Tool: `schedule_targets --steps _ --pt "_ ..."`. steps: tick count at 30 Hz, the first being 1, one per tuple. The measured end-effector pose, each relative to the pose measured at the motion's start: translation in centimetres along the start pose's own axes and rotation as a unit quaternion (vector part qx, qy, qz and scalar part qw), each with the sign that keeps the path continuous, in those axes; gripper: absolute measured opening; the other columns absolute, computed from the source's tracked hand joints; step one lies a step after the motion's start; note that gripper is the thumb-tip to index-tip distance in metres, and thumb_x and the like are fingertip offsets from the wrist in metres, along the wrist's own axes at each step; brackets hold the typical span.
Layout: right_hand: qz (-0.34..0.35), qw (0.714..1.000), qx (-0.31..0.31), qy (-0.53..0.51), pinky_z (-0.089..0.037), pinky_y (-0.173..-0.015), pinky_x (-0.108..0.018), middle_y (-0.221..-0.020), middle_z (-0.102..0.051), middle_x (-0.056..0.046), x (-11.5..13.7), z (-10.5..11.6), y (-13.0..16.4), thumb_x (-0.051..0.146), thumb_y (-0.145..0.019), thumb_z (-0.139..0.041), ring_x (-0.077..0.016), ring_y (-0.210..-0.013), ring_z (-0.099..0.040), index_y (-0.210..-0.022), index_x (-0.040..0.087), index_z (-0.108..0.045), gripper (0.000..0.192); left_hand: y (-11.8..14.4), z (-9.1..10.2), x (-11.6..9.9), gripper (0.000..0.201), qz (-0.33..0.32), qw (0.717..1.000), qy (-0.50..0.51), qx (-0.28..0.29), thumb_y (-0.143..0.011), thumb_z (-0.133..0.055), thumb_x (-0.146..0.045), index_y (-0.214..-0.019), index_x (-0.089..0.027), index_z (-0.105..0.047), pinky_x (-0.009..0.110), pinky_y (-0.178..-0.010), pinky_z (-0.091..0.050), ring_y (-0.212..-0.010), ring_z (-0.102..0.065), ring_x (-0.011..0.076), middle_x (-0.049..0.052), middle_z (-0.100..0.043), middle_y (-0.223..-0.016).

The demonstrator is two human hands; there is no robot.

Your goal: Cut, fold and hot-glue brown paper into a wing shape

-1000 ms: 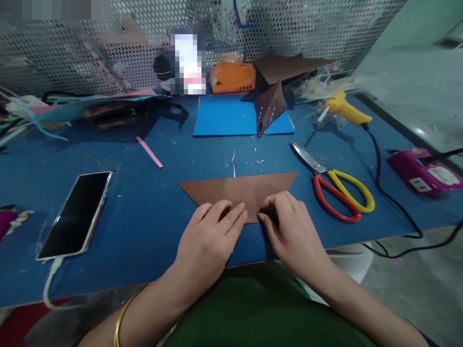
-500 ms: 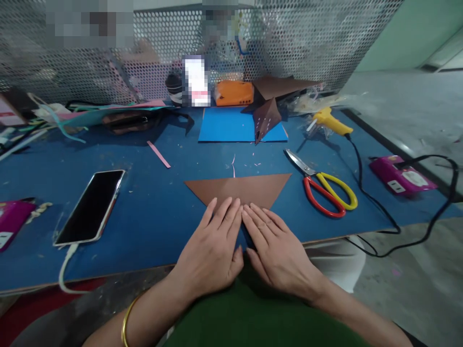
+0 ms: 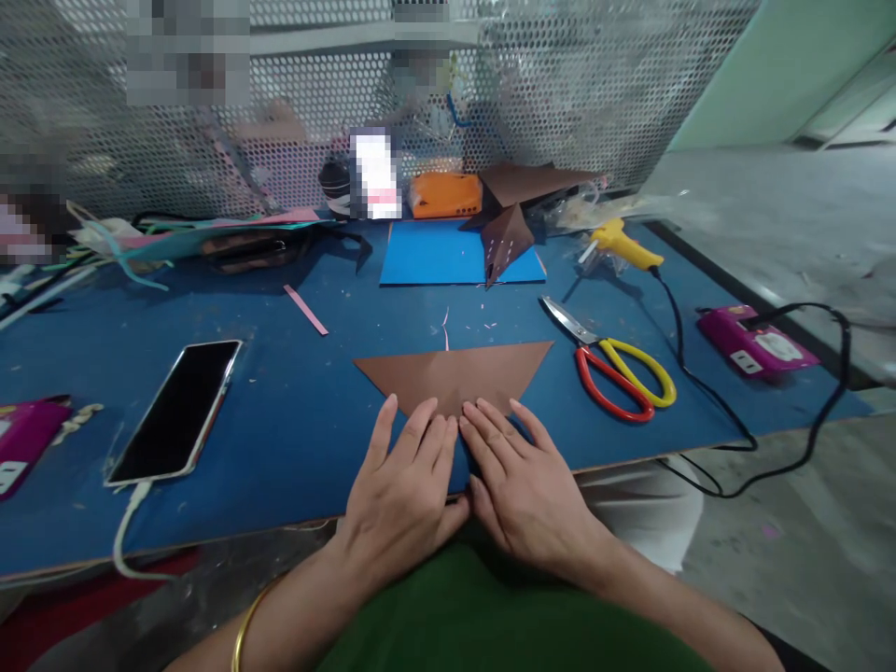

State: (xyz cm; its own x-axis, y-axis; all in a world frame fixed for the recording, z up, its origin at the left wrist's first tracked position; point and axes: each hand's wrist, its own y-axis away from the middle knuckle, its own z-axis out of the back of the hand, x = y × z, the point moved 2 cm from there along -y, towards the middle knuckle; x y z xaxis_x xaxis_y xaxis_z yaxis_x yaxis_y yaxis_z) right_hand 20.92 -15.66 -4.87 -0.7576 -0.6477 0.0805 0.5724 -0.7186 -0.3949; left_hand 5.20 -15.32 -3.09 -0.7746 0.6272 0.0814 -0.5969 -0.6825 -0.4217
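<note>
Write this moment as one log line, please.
left hand: flat on brown paper | right hand: flat on it | scissors: beside, untouched

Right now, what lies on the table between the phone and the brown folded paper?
In the head view, only bare blue table top separates the phone from the brown folded paper, apart from tiny scraps.

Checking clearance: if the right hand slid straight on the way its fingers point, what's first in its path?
The right hand lies flat, fingers aimed away and slightly left, tips already on the brown paper triangle. Beyond it, probably only pink paper scraps, then the blue sheet; depth is uncertain.
</note>
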Motion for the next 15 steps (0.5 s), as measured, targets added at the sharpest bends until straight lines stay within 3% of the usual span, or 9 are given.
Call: schedule_targets --steps 2,8,15 --pt "-0.011 1.0 -0.005 0.013 -0.032 -0.115 -0.052 -0.146 -0.051 -0.02 0.0 0.0 0.4 0.024 -0.098 -0.039 -0.0326 -0.138 -0.045 -0.137 -0.002 -0.053 0.049 0.1 0.3 -0.1 0.044 0.01 1.0 -0.02 0.013 -0.096 -0.042 -0.04 -0.124 -0.013 -0.062 0.056 -0.123 -0.011 -0.125 -0.057 0.0316 0.012 -0.071 -0.121" --pt "-0.038 0.998 -0.045 0.035 -0.036 -0.114 -0.048 -0.142 -0.055 -0.02 -0.1 -0.1 1.4 0.019 -0.096 -0.041 -0.0313 -0.135 -0.049 -0.132 -0.002 -0.057 0.045 1.0 1.1 0.2 0.052 0.01 0.999 -0.039 -0.014 -0.093 -0.053 -0.046 -0.12 -0.003 -0.065 0.063 -0.119 -0.015 -0.12 -0.059 0.0391 0.019 -0.071 -0.117" --pt "-0.045 0.996 -0.053 0.047 -0.032 -0.114 -0.053 -0.139 -0.058 -0.021 0.1 -0.1 1.4 0.02 -0.096 -0.045 -0.0331 -0.133 -0.051 -0.129 -0.001 -0.06 0.042 1.1 0.9 0.3 0.057 0.032 0.999 -0.016 -0.013 -0.093 -0.053 -0.047 -0.122 0.001 -0.064 0.058 -0.118 -0.021 -0.128 -0.054 0.039 0.022 -0.067 -0.126"
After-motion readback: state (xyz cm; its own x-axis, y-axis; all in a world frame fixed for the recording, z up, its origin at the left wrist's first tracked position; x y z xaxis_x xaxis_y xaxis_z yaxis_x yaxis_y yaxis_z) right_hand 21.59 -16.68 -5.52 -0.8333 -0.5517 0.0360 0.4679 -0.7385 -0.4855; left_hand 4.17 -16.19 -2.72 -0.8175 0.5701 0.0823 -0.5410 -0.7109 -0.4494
